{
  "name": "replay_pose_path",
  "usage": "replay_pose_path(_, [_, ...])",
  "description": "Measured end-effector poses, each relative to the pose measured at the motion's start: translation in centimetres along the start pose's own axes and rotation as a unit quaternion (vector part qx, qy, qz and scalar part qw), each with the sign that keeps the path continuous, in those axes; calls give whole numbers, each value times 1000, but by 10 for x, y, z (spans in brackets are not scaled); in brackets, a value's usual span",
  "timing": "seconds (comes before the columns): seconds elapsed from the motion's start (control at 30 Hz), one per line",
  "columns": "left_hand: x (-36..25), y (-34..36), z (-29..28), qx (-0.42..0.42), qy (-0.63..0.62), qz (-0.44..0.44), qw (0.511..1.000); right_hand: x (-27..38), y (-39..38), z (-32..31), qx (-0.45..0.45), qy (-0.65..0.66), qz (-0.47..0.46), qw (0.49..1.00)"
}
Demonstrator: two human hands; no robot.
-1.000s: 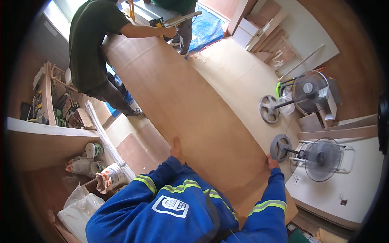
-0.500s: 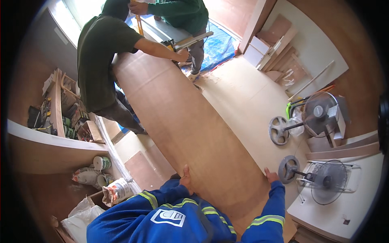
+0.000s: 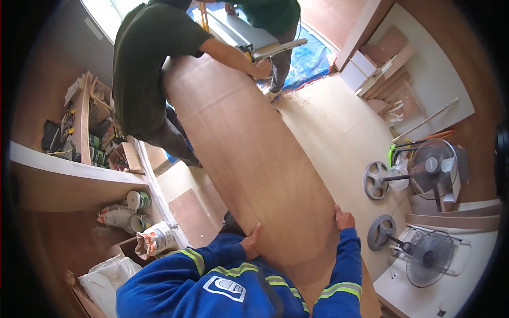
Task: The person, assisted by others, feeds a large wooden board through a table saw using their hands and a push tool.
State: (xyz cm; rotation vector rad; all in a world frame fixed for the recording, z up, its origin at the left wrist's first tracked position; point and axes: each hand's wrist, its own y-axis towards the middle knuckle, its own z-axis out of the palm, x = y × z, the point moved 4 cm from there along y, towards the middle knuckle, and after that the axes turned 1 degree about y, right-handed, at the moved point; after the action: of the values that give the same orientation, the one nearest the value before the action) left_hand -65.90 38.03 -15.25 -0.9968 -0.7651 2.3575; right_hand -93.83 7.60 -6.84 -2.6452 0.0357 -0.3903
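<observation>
A long brown plywood sheet [image 3: 254, 159] stretches from my body to the far end of the room. My left hand [image 3: 251, 243] grips its left edge, thumb on top and the other fingers hidden beneath. On the right edge my right hand [image 3: 344, 218] holds the sheet, its fingers partly out of sight below. At the far end a person in a dark shirt [image 3: 154, 69] leans over the sheet, a hand near a metal-edged saw-like tool [image 3: 265, 52]. Another person in a green top [image 3: 270, 16] stands beyond.
Two fans with round bases, one fan [image 3: 432, 165] and a nearer fan [image 3: 428, 254], are on the right. Wood offcuts [image 3: 384, 74] lean at the back right. A blue tarp [image 3: 313, 61] covers the far floor. Paint buckets [image 3: 139, 199] and bags [image 3: 156, 239] sit at left.
The view has shifted, so the far scene appears lower and further right. My right hand has moved forward and inward along the sheet's edge. The person in green has lowered in view.
</observation>
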Motion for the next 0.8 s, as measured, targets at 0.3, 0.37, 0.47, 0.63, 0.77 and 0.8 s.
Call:
replay_pose_path(0.3, [-240,-72,-134,-233,448,88,859,14,-17,-17,9,6,16,1000])
replay_pose_path(0.37, [-323,-80,-158,-375,471,153,783,12,-21,-17,-5,15,8,1000])
replay_pose_path(0.47, [-412,-72,-188,-504,302,295,753,7,-24,-18,-5,28,25,999])
replay_pose_path(0.63, [-395,-1,-220,-486,183,384,764,27,-16,-32,-27,56,0,998])
replay_pose_path(0.77, [-405,2,-189,-446,64,367,814,24,-23,-31,-27,72,-3,997])
replay_pose_path(0.8, [-396,6,-196,-458,55,359,811,22,-25,-31,-31,64,-1,998])
